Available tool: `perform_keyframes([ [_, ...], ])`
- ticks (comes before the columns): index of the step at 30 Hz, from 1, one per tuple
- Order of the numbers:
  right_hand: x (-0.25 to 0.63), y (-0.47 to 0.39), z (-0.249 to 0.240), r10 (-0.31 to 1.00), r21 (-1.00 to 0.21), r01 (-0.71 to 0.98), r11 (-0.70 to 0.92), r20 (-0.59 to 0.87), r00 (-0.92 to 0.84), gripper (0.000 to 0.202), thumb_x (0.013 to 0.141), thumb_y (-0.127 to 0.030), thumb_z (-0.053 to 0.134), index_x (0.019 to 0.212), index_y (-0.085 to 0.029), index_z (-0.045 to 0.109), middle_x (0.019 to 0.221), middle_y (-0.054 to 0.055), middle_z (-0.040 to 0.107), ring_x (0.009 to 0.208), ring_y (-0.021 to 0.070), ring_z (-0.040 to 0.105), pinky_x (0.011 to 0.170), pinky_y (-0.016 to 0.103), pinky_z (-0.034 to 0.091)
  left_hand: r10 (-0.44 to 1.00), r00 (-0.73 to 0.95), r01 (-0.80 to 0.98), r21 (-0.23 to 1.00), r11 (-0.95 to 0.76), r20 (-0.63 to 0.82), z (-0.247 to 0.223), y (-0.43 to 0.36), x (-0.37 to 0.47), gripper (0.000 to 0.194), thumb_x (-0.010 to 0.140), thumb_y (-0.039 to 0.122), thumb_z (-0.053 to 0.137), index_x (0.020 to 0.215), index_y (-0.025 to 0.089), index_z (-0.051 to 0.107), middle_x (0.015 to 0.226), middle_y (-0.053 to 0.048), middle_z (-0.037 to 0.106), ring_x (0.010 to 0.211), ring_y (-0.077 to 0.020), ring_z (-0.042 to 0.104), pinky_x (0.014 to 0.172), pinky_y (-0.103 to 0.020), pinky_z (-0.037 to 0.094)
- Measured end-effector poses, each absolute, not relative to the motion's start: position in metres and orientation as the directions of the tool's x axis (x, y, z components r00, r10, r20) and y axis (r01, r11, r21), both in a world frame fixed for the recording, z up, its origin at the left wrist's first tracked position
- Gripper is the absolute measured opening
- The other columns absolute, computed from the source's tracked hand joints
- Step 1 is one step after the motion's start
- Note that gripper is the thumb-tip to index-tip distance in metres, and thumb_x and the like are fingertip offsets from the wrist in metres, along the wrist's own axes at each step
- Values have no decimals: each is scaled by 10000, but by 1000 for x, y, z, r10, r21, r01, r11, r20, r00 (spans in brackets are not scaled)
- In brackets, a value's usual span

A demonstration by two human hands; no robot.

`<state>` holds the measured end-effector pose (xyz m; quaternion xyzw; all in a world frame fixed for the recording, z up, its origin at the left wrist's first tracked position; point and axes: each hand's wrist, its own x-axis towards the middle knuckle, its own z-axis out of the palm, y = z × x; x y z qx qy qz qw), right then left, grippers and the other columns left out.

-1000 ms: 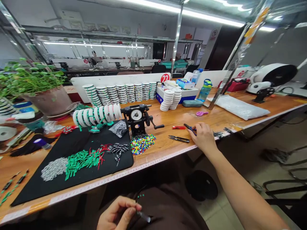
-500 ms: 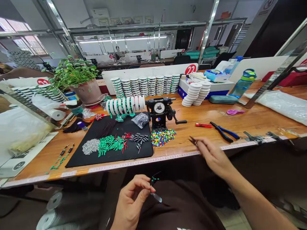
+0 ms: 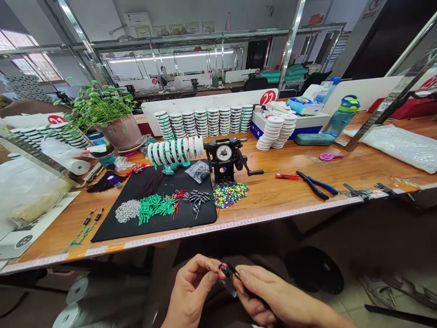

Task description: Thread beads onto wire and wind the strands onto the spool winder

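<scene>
Below the table's front edge, my left hand (image 3: 196,287) pinches a thin dark wire loop with small green sleeves (image 3: 224,269) between thumb and fingertips. A translucent tab (image 3: 229,288) hangs beneath those fingers. My right hand (image 3: 261,291) is closed around a slim dark pointed tool (image 3: 232,269); its exact kind is partly hidden by the fingers. The tool's tip is right at the green-sleeved piece, and the two hands nearly touch. Whether the tip grips the piece, I cannot tell.
On the table, a black mat (image 3: 116,228) bears green tubes (image 3: 155,209), silver beads (image 3: 127,211) and black parts (image 3: 197,198). Behind stand a hand-cranked winder (image 3: 223,159) with white spools (image 3: 175,150) and colourful beads (image 3: 230,195). Blue-handled pliers (image 3: 317,184) lie right.
My right hand has come down and left from the table edge, bringing the dark tool to the piece in my left hand. The view has shifted slightly.
</scene>
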<state>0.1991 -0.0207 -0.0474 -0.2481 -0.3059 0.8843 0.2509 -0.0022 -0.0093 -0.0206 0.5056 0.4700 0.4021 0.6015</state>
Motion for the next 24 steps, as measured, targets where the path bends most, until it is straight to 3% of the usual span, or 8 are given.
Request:
perform_keyframes([
  [7, 194, -24, -56, 632, -662, -332, -672, -279, -723, 553, 834, -733, 603, 835, -212, 419, 553, -120, 299, 428, 32, 128, 405, 197, 86, 942, 261, 58, 978, 202, -210, -23, -9, -1, 252, 844, 429, 733, 780, 187, 709, 807, -46, 719, 807, -183, 655, 790, -250, 508],
  [15, 183, -25, -57, 681, -591, -429, -683, -302, -668, 586, 773, -730, 675, 802, -222, 385, 537, -131, 303, 403, 17, 102, 395, 187, 65, 940, 241, 52, 970, 235, -241, -31, -6, -1, 267, 799, 430, 781, 767, 172, 718, 793, -56, 728, 775, -182, 656, 763, -250, 510],
  [18, 193, -22, -57, 770, -684, -424, -593, -330, -546, 577, 817, -764, 582, 775, -233, 359, 550, -118, 288, 408, 40, 137, 396, 190, 145, 935, 226, 6, 960, 279, -273, -33, -6, -1, 288, 773, 441, 806, 755, 171, 708, 778, -55, 725, 782, -184, 659, 768, -253, 510],
  [20, 213, -10, -58, 918, -900, -275, -337, -250, -308, 514, 905, -719, 489, 779, -227, 409, 598, -75, 362, 454, 76, 279, 443, 216, 264, 926, 222, -43, 946, 321, -304, -33, -6, -1, 318, 749, 464, 823, 759, 170, 704, 775, -58, 726, 799, -190, 665, 780, -262, 512],
  [21, 225, 0, -59, 978, -981, -109, -158, -141, -151, 467, 947, -668, 460, 808, -222, 461, 649, -38, 438, 520, 110, 387, 502, 243, 339, 922, 214, -70, 937, 343, -322, -33, -5, -1, 335, 733, 477, 833, 763, 170, 703, 772, -59, 728, 804, -191, 666, 781, -264, 513],
  [22, 239, 11, -61, 1000, -995, 103, 11, 10, -9, 416, 980, -611, 440, 863, -219, 518, 728, 7, 519, 624, 155, 485, 587, 279, 401, 919, 200, -100, 926, 364, -340, -33, -5, -1, 354, 710, 489, 849, 762, 170, 703, 766, -58, 730, 802, -190, 667, 780, -262, 512],
  [24, 267, 39, -65, 945, -835, 511, 202, 303, 122, 343, 1019, -501, 413, 1017, -211, 597, 909, 92, 610, 856, 248, 569, 771, 366, 446, 911, 165, -157, 902, 402, -377, -35, -2, -1, 386, 649, 498, 887, 749, 174, 703, 747, -49, 734, 784, -177, 665, 764, -242, 508],
])
